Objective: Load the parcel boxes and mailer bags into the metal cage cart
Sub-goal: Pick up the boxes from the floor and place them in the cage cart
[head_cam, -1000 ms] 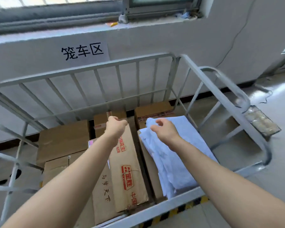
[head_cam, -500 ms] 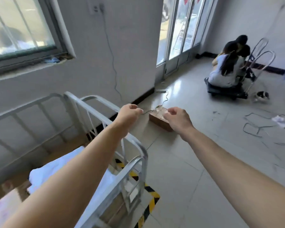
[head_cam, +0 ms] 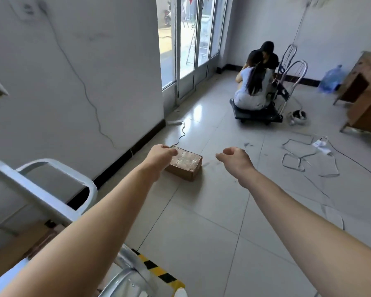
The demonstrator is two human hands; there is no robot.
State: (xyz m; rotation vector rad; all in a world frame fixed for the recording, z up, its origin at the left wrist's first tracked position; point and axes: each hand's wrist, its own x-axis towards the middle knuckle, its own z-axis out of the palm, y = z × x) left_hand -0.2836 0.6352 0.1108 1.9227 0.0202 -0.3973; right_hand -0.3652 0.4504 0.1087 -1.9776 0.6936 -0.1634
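Observation:
A small brown parcel box (head_cam: 185, 163), taped across its top, lies on the tiled floor near the wall. My left hand (head_cam: 162, 156) is stretched out and overlaps the box's left end in the view, fingers loosely curled, holding nothing. My right hand (head_cam: 234, 159) hovers to the right of the box, apart from it, fingers curled and empty. The metal cage cart (head_cam: 51, 196) shows only its grey top rail and corner at the lower left; a cardboard box inside it is blurred.
Black-and-yellow hazard tape (head_cam: 156, 269) marks the floor by the cart. Loose strapping bands (head_cam: 298, 159) and a white power strip (head_cam: 320, 144) lie to the right. Two people (head_cam: 255, 82) sit on a platform trolley (head_cam: 257, 115) at the back. A wooden cabinet (head_cam: 364, 93) stands at far right.
My view has swung from the loaded cart to the right, toward the floor box. Both hands left the white mailer bag in the cart and now reach out either side of the box.

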